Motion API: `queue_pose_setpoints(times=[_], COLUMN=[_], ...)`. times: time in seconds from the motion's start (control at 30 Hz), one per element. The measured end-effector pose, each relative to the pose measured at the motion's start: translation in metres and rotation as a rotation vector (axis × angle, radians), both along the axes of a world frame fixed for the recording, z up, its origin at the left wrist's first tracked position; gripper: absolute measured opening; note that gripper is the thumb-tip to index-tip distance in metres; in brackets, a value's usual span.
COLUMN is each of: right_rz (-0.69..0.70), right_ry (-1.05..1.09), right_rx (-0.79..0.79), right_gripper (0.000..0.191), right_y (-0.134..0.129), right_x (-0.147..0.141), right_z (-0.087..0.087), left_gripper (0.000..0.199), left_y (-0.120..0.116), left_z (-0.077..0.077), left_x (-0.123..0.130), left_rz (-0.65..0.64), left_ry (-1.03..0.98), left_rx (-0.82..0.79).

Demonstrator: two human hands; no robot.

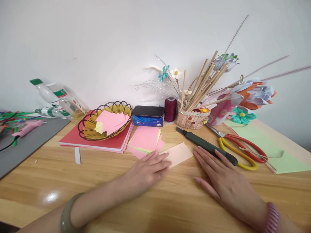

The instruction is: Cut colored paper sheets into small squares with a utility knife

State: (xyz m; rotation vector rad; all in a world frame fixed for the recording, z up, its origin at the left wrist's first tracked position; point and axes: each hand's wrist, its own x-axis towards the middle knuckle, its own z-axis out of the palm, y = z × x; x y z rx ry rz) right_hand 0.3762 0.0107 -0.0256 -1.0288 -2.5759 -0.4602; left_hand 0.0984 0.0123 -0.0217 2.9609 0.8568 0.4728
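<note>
My left hand (150,168) lies palm down with its fingers stretched out over the near left end of a pale card (181,154), which sits flat on the wooden surface (155,207) right in front of me, between my two hands. I see the fingers resting on top of it; whether my thumb is tucked underneath, I can't tell. My right hand (225,181) is spread and loose, closed around nothing, its fingertips near the card's right corner and one finger over the dark handle of the cutter (202,141), whose blade points away to the left. I can't tell how firmly that finger touches. Just beyond the cutter are the scissors (221,141), one loop red and the other yellow, and then green paper (286,158) on the far right. Behind my left fingers are pink squares (145,137) in a loose pile, with a little yellow showing at the edge. Farther left, a yellow basket (91,124) with more pink pieces inside stands on a red stack (70,139), and a white strip (77,155) lies in front of that. Toward the wall I have a phone (148,111) on a blue box (147,121), a maroon spool (170,110) beside them, and a pot (191,119) full of sticks (201,84).
</note>
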Motion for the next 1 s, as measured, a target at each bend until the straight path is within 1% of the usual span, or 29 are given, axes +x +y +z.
queue_pose_setpoints(times=[0.03,0.1,0.17,0.23,0.3,0.43,0.5,0.63,0.73,0.83,0.9,1.0], right_rz=[0.019,0.110,0.214,0.240,0.208,0.116,0.085,0.040,-0.054,-0.153,-0.184,-0.190], right_ry=[-0.004,-0.040,-0.088,-0.106,-0.098,-0.059,-0.043,-0.002,0.027,0.010,-0.015,-0.046], right_rx=[-0.003,-0.033,-0.075,-0.098,-0.101,-0.063,-0.033,0.027,0.069,0.076,0.066,0.044], right_gripper=[0.073,0.071,0.066,0.060,0.055,0.062,0.061,0.046,0.040,0.046,0.048,0.046], right_y=[-0.002,-0.007,-0.011,-0.011,-0.008,0.003,0.006,0.008,0.018,0.034,0.044,0.051], right_x=[-0.004,-0.016,-0.027,-0.032,-0.028,-0.007,0.002,0.008,0.009,0.008,0.007,0.008], right_z=[0.002,0.005,0.008,0.010,0.011,0.010,0.009,0.010,0.014,0.015,0.011,0.005], left_gripper=[0.033,0.034,0.035,0.036,0.037,0.036,0.035,0.033,0.035,0.040,0.038,0.030], left_y=[0.001,0.004,0.005,0.006,0.006,0.006,0.004,-0.005,-0.009,0.002,0.017,0.038], left_z=[-0.001,-0.002,-0.003,-0.003,-0.003,-0.005,-0.006,-0.009,-0.008,-0.001,0.007,0.020], left_x=[-0.001,-0.004,-0.006,-0.008,-0.009,-0.011,-0.012,-0.008,0.003,0.016,0.021,0.025], left_rz=[-0.038,-0.097,-0.111,-0.111,-0.115,-0.115,-0.099,-0.024,-0.011,-0.029,-0.014,-0.032], left_ry=[0.010,0.033,0.054,0.065,0.064,0.040,0.036,0.061,0.059,-0.032,-0.105,-0.062], left_rx=[0.002,-0.012,-0.042,-0.061,-0.067,-0.072,-0.052,0.042,0.057,-0.046,-0.092,-0.162])
